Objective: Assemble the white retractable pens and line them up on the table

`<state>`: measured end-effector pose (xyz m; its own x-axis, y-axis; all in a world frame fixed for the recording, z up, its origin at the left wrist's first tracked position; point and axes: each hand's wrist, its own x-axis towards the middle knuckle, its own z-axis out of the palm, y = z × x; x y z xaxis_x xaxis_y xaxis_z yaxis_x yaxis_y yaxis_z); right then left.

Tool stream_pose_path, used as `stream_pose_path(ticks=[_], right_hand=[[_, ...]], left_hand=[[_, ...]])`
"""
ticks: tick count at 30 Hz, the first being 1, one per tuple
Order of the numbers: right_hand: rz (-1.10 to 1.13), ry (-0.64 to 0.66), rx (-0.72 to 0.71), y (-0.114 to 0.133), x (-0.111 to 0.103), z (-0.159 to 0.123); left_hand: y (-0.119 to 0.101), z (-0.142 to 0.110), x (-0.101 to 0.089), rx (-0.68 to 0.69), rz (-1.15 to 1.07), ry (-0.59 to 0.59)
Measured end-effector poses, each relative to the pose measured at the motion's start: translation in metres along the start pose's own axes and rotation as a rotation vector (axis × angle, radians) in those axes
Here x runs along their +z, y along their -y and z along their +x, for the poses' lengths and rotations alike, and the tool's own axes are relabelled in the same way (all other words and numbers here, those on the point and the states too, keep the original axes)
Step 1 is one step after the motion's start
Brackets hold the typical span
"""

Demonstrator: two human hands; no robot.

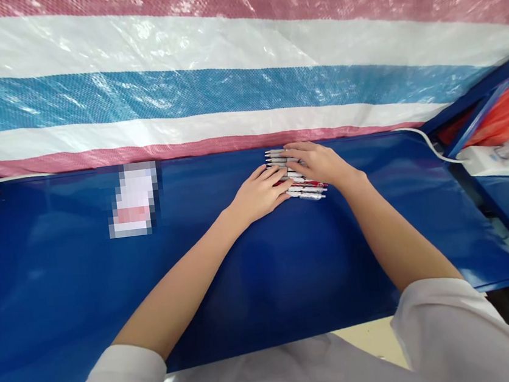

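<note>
Several pens, mostly white or silver with a red one among them, lie side by side near the back of the blue table. Their tips point left. My left hand rests on the left part of the row, its fingers stretched over the pens. From the right, my right hand reaches over the upper pens with its fingers extended. The two hands nearly meet above the row and cover part of it. Neither hand visibly grips a single pen.
A blurred white and pink item lies on the table's left side. Striped plastic sheeting hangs along the back edge. At right are a blue metal frame, a white cable and a white power strip.
</note>
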<state>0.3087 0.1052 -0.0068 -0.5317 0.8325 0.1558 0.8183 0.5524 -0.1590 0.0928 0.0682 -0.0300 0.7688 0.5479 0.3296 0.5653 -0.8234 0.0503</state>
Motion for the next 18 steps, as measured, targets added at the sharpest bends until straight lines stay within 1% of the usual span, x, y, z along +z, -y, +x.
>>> stream_pose_path(ticks=[3,5,11,13,15,18], right_hand=[[-0.035,0.021,-0.004,0.006,0.0,-0.001],[-0.063,0.031,0.01,0.013,0.0,-0.003],[-0.162,0.014,0.089,0.041,0.006,-0.004],[-0.189,0.014,0.105,0.05,0.007,-0.004],[-0.212,0.02,0.117,0.058,0.007,-0.003],[-0.244,0.044,0.137,0.064,0.005,-0.002]], left_hand=[[0.012,-0.003,-0.005,0.047,-0.027,0.02],[0.023,-0.005,-0.01,0.083,-0.043,0.065],[0.061,-0.015,-0.029,0.181,-0.087,0.191],[0.071,-0.018,-0.034,0.204,-0.072,0.209],[0.076,-0.022,-0.037,0.222,-0.045,0.205],[0.073,-0.028,-0.04,0.229,0.002,0.188]])
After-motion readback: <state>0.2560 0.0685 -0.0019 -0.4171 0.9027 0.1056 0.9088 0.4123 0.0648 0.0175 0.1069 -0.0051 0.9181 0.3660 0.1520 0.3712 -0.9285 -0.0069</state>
